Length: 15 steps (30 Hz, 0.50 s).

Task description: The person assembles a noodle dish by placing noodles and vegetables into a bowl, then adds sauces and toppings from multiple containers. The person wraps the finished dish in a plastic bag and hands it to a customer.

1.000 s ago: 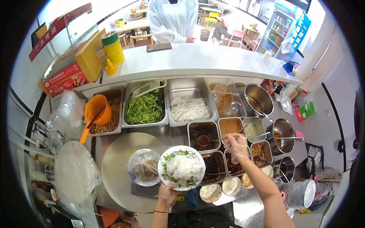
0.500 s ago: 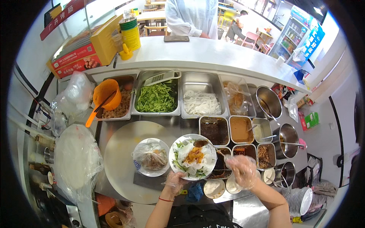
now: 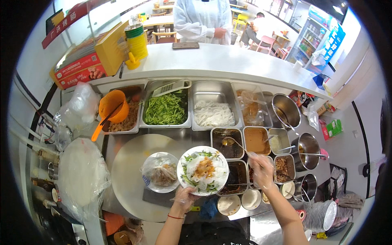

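Observation:
My left hand [image 3: 185, 197], in a clear plastic glove, grips the near-left edge of a white plate [image 3: 224, 173]. On the plate lie white noodles [image 3: 196, 172], green shreds and a brown-orange topping [image 3: 205, 168]. My right hand [image 3: 261, 168], gloved too, is closed round the handle of a long metal spoon [image 3: 238, 145]. The spoon's bowl is at the dark sauce tray [image 3: 218, 151]; whether it dips in is unclear. Left of the held plate, a second white plate [image 3: 171, 189] carries a clear bag of brown food [image 3: 161, 174].
Behind stand steel trays of minced food, green shreds [image 3: 166, 109] and white noodles [image 3: 213, 114]. An orange scoop [image 3: 116, 107] rests on the left tray. Metal pots [image 3: 306, 152] line the right. A round board [image 3: 130, 163] lies left. Across the counter [image 3: 228, 61] a person stands.
The spoon has gone from above the held plate to the dark sauce tray farther back. The topping looks wetter and more spread. Across the counter, the person's hand has come up.

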{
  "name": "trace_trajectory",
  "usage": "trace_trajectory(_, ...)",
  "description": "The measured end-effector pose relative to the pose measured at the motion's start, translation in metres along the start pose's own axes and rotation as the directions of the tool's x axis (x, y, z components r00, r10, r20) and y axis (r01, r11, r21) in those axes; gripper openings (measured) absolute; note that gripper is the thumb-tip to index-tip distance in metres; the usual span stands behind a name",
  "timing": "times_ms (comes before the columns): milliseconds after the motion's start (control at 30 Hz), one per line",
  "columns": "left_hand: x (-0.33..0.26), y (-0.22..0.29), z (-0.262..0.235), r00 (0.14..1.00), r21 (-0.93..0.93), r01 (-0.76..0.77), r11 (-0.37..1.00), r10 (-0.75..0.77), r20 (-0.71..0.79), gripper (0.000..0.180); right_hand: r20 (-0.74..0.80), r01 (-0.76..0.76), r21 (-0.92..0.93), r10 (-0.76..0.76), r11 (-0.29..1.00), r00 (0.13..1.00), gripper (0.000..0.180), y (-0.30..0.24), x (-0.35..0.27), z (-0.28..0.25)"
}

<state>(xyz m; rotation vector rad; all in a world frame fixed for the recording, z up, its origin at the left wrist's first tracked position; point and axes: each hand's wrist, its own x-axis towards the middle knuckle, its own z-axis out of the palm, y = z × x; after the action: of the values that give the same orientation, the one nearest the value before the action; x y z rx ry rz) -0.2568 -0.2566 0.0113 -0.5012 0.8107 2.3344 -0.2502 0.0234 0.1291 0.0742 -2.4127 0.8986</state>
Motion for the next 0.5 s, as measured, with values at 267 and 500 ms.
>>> trace_trajectory(267, -0.008, 0.004, 0.006, 0.999, 0.025, -0.027, 0.999, 0.027, -0.02, 0.061, 0.471, 0.16, -0.171, -0.062, 0.972, 0.88, 0.022, 0.098, 0.007, 0.041)
trace_trajectory(500, -0.009, 0.005, 0.005, 1.0, 0.036, -0.021, 0.999, 0.022, -0.016, 0.065, 0.26, -0.281, 0.089, 0.25, 0.956, 0.933, 0.011, 0.106, -0.003, 0.031)
